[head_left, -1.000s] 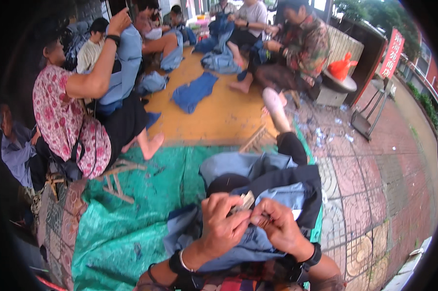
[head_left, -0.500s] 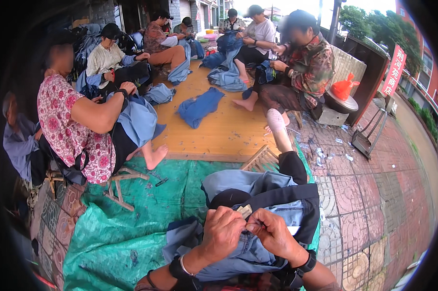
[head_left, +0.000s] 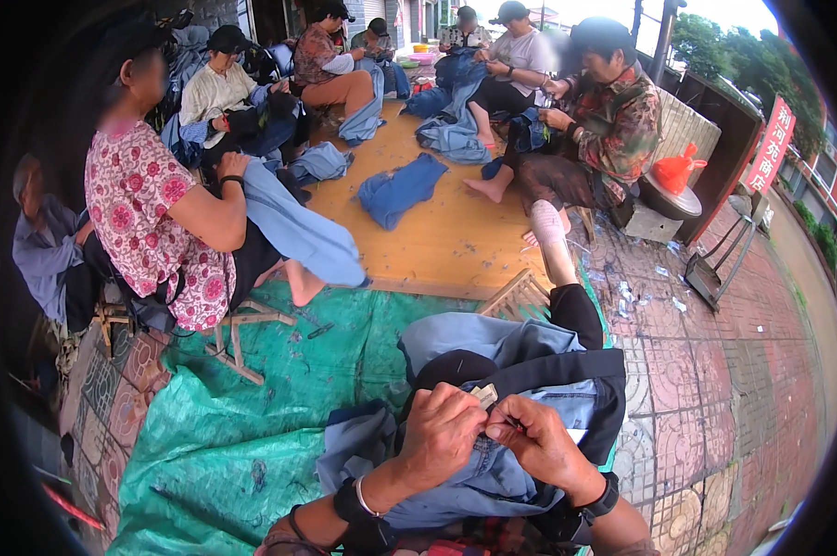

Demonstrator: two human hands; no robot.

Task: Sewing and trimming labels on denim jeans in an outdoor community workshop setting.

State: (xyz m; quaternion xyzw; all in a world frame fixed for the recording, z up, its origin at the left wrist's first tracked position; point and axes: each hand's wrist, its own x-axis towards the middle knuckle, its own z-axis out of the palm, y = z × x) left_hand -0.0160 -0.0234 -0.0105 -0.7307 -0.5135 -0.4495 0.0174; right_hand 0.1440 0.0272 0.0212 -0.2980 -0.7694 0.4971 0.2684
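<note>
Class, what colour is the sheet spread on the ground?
The sheet is green, best seen in the head view.

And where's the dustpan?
Head view, right side: the dustpan stands on the paving, below the orange bag and red sign.

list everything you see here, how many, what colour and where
board: one, yellow-brown, centre
loose denim: several, blue, on the board
co-workers: at least eight, varied clothing, around the board
tarp: one, green, lower left
stools: at least two, brown wood, left
bag: one, orange, upper right
sign: one, red, upper right
dustpan: one, dark, right
scraps: many, pale, right
lap denim: count unclear, blue and dark, lower centre
small piece: one, beige, lower centre
left hand: one, bare, lower centre
right hand: one, bare, lower centre
</note>
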